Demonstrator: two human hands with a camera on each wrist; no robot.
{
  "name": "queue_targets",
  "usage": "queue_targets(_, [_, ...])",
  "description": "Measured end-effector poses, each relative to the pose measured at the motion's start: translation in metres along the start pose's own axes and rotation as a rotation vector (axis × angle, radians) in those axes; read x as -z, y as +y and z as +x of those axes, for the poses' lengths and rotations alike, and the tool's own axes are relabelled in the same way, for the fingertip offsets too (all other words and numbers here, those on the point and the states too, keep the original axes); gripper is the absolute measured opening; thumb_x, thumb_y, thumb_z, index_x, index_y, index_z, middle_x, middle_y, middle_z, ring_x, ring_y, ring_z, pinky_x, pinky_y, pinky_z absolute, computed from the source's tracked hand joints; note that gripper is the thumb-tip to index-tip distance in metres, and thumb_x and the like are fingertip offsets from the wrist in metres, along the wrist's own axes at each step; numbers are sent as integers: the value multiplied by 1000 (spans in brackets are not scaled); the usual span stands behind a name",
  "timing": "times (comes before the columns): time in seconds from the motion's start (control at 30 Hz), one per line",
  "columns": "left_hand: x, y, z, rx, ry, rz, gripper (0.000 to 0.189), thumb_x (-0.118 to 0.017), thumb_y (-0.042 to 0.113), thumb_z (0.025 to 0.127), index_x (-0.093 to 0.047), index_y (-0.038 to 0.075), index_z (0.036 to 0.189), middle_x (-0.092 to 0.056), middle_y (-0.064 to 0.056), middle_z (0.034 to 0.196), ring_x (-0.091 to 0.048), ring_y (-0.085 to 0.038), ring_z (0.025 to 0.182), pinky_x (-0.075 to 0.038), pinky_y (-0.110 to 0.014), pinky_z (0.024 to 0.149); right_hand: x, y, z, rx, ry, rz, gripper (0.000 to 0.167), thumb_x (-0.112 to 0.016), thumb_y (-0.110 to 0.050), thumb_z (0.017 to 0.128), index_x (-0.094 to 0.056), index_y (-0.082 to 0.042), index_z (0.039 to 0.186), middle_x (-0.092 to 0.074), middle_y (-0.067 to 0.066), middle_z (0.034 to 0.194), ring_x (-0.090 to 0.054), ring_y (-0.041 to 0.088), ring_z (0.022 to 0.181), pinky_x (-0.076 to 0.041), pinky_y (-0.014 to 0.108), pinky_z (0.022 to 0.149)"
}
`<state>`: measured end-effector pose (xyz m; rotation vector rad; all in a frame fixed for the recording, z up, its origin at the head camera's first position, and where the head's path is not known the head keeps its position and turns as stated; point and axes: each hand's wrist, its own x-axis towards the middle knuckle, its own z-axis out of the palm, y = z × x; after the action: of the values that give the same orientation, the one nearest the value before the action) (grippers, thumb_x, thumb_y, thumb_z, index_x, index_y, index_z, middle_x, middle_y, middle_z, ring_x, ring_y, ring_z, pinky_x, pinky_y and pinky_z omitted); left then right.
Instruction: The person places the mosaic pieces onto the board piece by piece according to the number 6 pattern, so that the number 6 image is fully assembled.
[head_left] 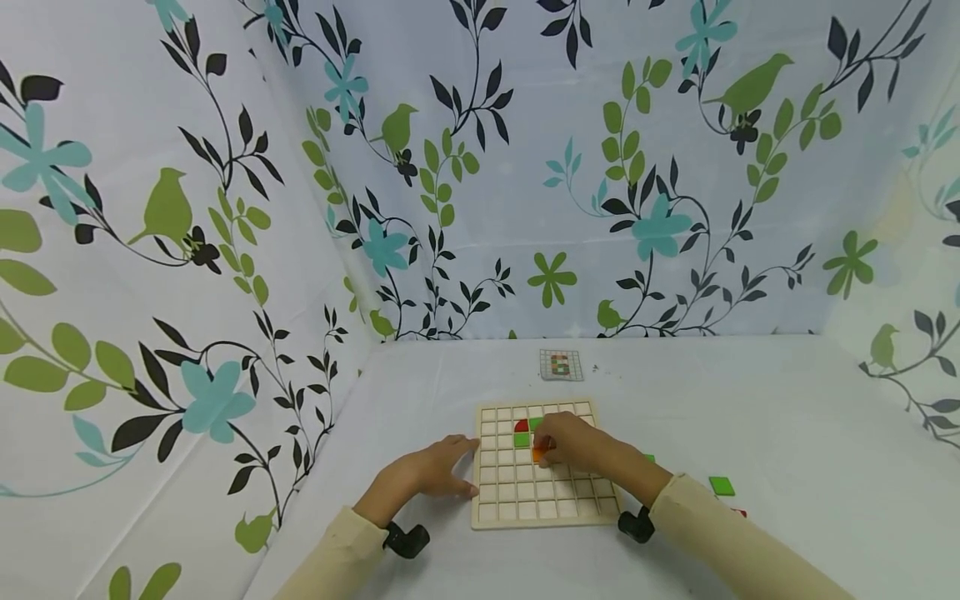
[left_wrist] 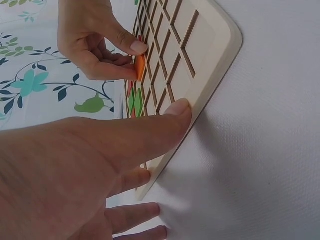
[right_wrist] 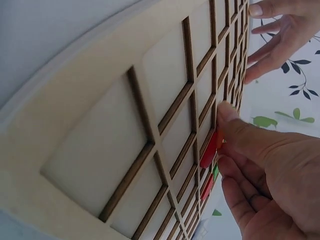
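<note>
A light wooden grid board (head_left: pixel 510 513) lies on the white cloth, divided into square cells by thin raised strips. My right hand (head_left: pixel 573 442) is over its upper middle, pinching an orange tile (left_wrist: pixel 140 67) between thumb and fingers, close to the cells. Beside that tile, a green square tile (head_left: pixel 521 439) and a red tile with a rounded corner (head_left: pixel 521 426) sit in cells, and another green tile (head_left: pixel 536 423) is partly covered by the right hand. At the board's left edge rests my left hand (head_left: pixel 442 468), its thumb on the rim and fingers extended.
Behind the board lies a small pattern card (head_left: pixel 561 365) with a coloured grid. To the right, a loose green tile (head_left: pixel 722 486) lies on the cloth, with a red piece (head_left: pixel 739 512) partly hidden by the right sleeve. A patterned curtain (head_left: pixel 480 167) hangs behind.
</note>
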<state>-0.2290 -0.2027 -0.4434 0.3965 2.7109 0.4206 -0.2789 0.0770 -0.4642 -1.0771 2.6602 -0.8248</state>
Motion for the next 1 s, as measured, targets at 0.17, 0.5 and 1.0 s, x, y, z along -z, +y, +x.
queue_targets(0.17, [-1,1,-1,8,-2,-3,83,-84,37,92,-44,13,160,-39,-17,167,-38,-37,154,-37,-60,122,-3,5,0,28,2,-19,22,-84,-11,90,-75,-5,110,-69,1,104,-62,13,92,-57,33,83])
queue_targets(0.5, [-1,0,-1,4,-2,8,83,-84,37,91,-45,13,160,-40,-16,166,-39,-37,154,-38,-59,121,-7,8,-2,27,21,-85,22,-83,-18,92,-76,-7,110,-65,-3,102,-55,12,92,-54,34,84])
queue_targets(1.0, [0,0,0,-4,-3,-4,83,-85,36,91,-45,12,160,-39,-18,166,-39,-39,153,-38,-61,121,36,39,-43,-33,261,17,17,-75,-14,99,-75,-5,114,-70,0,105,-65,16,97,-60,42,92])
